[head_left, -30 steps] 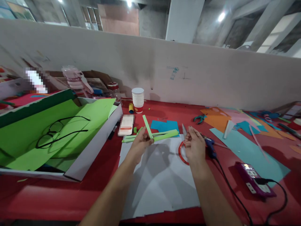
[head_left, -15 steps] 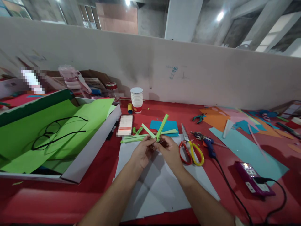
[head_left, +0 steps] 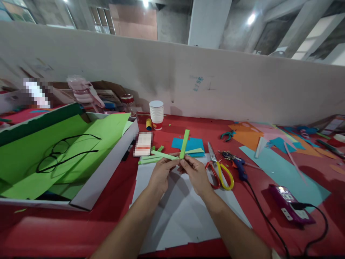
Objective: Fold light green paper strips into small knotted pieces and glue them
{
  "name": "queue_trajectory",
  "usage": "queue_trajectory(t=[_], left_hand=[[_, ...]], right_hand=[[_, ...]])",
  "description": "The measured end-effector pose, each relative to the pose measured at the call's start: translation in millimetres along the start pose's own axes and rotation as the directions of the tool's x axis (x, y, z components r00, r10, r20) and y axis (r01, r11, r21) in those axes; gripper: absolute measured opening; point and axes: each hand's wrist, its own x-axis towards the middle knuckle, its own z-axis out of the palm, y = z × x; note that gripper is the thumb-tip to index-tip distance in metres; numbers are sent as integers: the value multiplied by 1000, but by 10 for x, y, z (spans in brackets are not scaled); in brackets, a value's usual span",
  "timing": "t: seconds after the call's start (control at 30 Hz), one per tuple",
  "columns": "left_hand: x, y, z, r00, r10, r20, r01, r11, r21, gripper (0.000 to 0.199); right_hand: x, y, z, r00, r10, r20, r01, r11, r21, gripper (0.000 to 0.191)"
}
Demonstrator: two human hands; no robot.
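Centre frame on my feed: left hand (head_left: 159,176) and right hand (head_left: 196,175) both have fingers (head_left: 171,164) pinched on the green strips (head_left: 184,144) where they meet. I'd keep edges flush, pressure even, no twisting.

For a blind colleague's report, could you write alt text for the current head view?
A person's left grip and right grip hold light-green paper strips that meet at an angle, over white paper on a red table. To the right lie scissors and a blue glue gun; to the left, eyeglasses rest in a box.
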Motion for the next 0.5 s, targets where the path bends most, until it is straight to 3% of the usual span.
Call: queue_trajectory(t=[0.1, 0.23, 0.43, 0.5], left_hand=[[-26, -6, 5, 999, 46, 16, -47, 998, 50, 19], [-20, 47, -16, 989, 96, -112, -83, 990, 116, 16], [74, 371, -234, 952, 134, -274, -182, 971, -157, 21], [98, 488, -348, 903, 176, -393, -264, 947, -183, 17]], right_hand=[[1, -3, -8, 1000, -7, -9, 7, 1000, 14, 22], [25, 21, -40, 998, -28, -53, 28, 999, -19, 22], [98, -68, -170, 985, -67, -158, 52, 994, -97, 19], [130, -125, -245, 958, -128, -257, 114, 991, -68, 18]])
